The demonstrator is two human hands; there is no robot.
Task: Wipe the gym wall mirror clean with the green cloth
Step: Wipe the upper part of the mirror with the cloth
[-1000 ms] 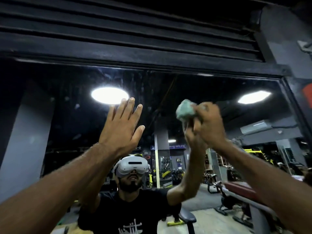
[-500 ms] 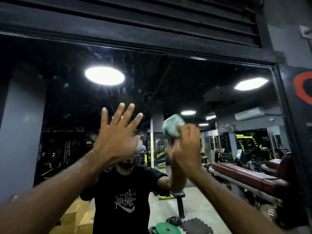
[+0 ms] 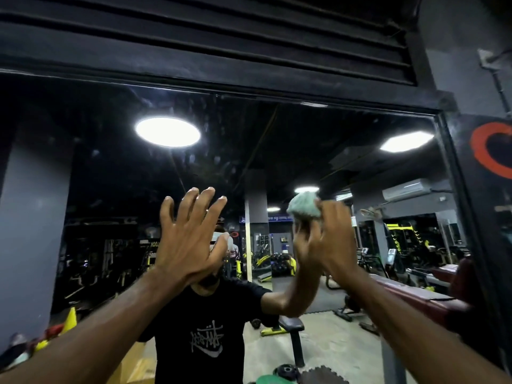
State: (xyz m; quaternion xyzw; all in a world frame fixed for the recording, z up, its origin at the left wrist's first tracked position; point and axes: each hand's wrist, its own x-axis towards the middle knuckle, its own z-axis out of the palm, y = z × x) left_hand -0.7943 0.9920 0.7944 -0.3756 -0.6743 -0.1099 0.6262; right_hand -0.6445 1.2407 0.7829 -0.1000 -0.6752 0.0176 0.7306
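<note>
While right hand grips green cloth balled against mirror, risk: small contact patch, likely missed streaks.
Left hand: fingers spread wide, holding nothing, seemingly flat on glass; risk: fresh palm prints.
Smudges: upper glass, probably not yet wiped.
Count: cloths 1, hands 2, mirrors 1.

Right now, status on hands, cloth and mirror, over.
Left hand open, fingers spread at the mirror. Right hand grips the bunched green cloth against it. Smudges up top; nothing in the way.
</note>
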